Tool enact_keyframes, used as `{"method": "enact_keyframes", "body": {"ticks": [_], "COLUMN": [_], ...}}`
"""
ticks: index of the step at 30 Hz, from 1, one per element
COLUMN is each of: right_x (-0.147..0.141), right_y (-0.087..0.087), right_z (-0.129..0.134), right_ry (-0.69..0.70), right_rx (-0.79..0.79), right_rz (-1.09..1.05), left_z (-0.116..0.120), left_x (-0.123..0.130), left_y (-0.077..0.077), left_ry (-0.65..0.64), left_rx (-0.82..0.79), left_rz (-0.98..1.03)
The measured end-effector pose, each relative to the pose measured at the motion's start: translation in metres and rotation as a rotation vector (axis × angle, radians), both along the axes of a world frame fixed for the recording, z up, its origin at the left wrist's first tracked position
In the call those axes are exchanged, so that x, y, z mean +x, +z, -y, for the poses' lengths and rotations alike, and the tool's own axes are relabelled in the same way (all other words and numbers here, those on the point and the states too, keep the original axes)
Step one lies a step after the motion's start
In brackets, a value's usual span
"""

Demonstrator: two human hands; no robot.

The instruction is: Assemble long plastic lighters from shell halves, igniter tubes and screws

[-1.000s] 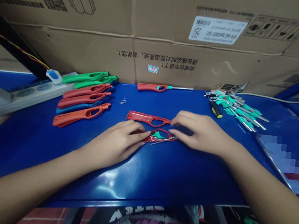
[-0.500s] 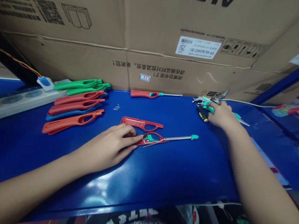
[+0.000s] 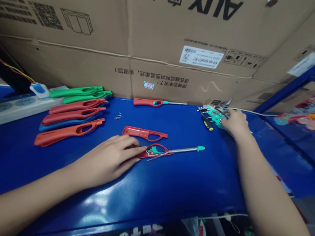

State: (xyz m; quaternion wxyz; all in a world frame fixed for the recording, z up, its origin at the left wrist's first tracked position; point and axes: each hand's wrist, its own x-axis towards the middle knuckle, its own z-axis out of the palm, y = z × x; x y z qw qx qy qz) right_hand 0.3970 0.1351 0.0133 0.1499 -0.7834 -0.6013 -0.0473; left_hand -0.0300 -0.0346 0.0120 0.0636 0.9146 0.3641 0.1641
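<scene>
My left hand [image 3: 117,155] lies on the blue table with thumb and fingers pinched on the near end of an open red lighter half [image 3: 163,149]. A green trigger and a white wire sit in this half, and a metal tube [image 3: 183,149] with a green tip points right from it. Behind it lies the matching red lighter shell half [image 3: 138,132], inner side up. At the back right my right hand [image 3: 235,121] has its fingers curled into a pile of green lighter parts [image 3: 214,115]. Its fingertips are partly hidden there. A yellow-and-black screwdriver [image 3: 207,123] lies beside the pile.
A whole red lighter [image 3: 148,102] lies near the cardboard box [image 3: 162,27] at the back. Several green, red, blue and orange lighter shells [image 3: 69,127] are stacked at left beside a power strip [image 3: 17,104]. Small screws [image 3: 118,116] lie nearby. A blue frame post [image 3: 301,79] stands at right.
The camera view has shifted slightly. My right hand has moved a little within the green parts, and more of the screwdriver shows. My left hand keeps its hold on the lighter half.
</scene>
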Motion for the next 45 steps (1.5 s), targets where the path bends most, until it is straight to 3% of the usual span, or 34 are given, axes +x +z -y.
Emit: {"method": "enact_keyframes", "body": {"ticks": [11, 20, 36, 45], "right_x": [0.002, 0.029, 0.024, 0.01], "right_y": [-0.005, -0.011, -0.018, -0.005], "right_z": [-0.008, -0.012, -0.014, 0.0], "right_ry": [0.133, -0.039, -0.009, -0.021], "right_rx": [0.058, 0.086, 0.044, 0.144], "right_rz": [-0.157, -0.104, -0.099, -0.115], "left_z": [0.0, 0.0, -0.001, -0.001], "left_x": [-0.001, -0.002, -0.002, -0.001], "left_y": [0.0, 0.0, 0.0, 0.0], "left_ry": [0.006, 0.007, 0.015, 0.011], "left_rx": [-0.023, -0.02, -0.021, -0.024], "left_rz": [-0.007, -0.008, 0.002, -0.009]}}
